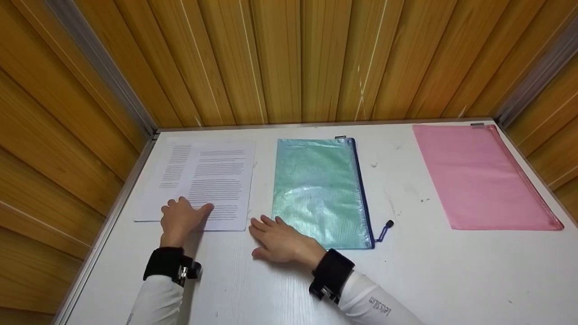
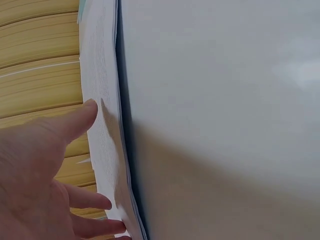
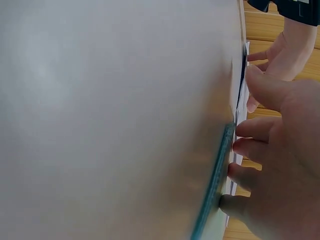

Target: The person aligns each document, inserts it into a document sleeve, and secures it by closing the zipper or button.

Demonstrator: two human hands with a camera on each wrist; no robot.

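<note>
**A:** What are the hands doing right now?

**B:** The left hand [image 1: 180, 217] lies flat on the near edge of a stack of printed papers [image 1: 205, 180], fingers straight and spread, gripping nothing. The stack sits at about ten o'clock on the white table [image 1: 429, 280]. The right hand [image 1: 279, 241] rests flat at the near left corner of a green zip pouch [image 1: 318, 189], fingers relaxed and touching its edge, also not holding anything.

**A:** Where is the pouch?

**B:** At twelve o'clock, just right of the papers, lying flat. Its dark zipper runs down the right side, with the pull cord [image 1: 385, 229] hanging off the near corner.

**A:** How far along does the work look?

**B:** Early, I'd judge. The papers are all outside the pouch and nothing is lifted. I cannot tell whether the zipper is open.

**A:** Anything else around?

**B:** A pink zip pouch [image 1: 481, 176] at two o'clock, well apart from both hands. Wooden panel walls [image 1: 289, 58] close in three sides. Nothing lies between the hands and the papers.
</note>
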